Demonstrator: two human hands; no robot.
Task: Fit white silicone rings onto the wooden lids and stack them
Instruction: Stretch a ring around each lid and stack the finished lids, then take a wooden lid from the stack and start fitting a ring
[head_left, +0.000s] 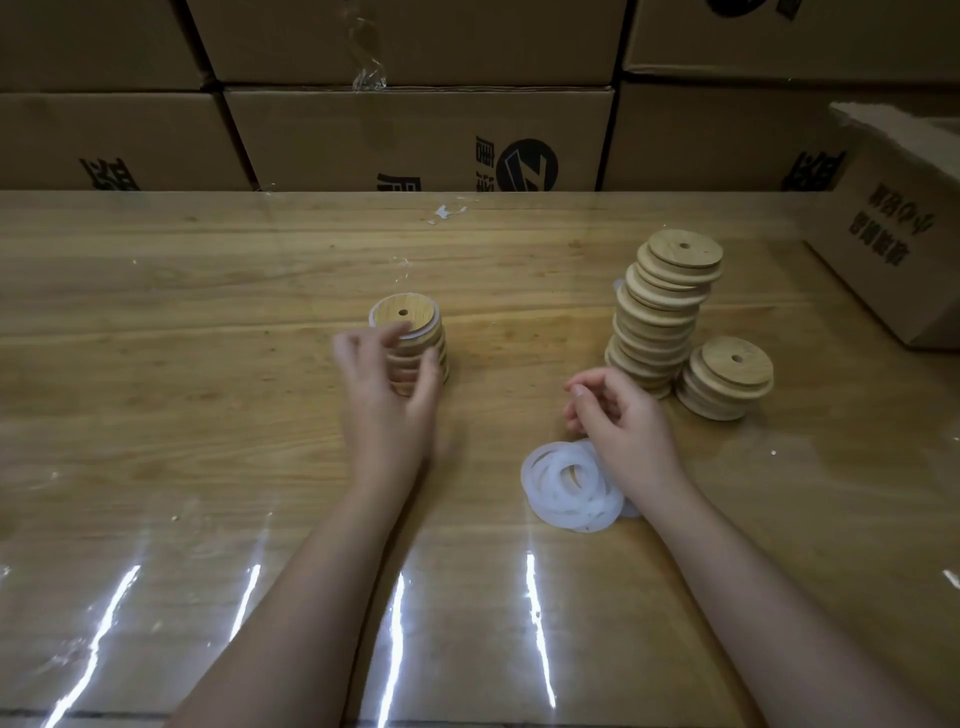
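A short stack of wooden lids with white rings (410, 343) stands mid-table; its top lid shows a white ring round its rim. My left hand (387, 387) is blurred right in front of that stack, fingers loosely spread near the top lid, holding nothing I can see. A tall leaning stack of bare wooden lids (662, 312) and a low stack (727, 376) stand at the right. A heap of white silicone rings (569, 486) lies near the front. My right hand (618, 415) hovers over the heap's far edge, fingers loosely curled, empty.
The wooden table (208, 364) is covered with clear glossy film. Cardboard boxes (415, 135) form a wall along the far edge. Another open carton (893, 234) sits at the right rear. Scraps of white paper (447, 212) lie near the back.
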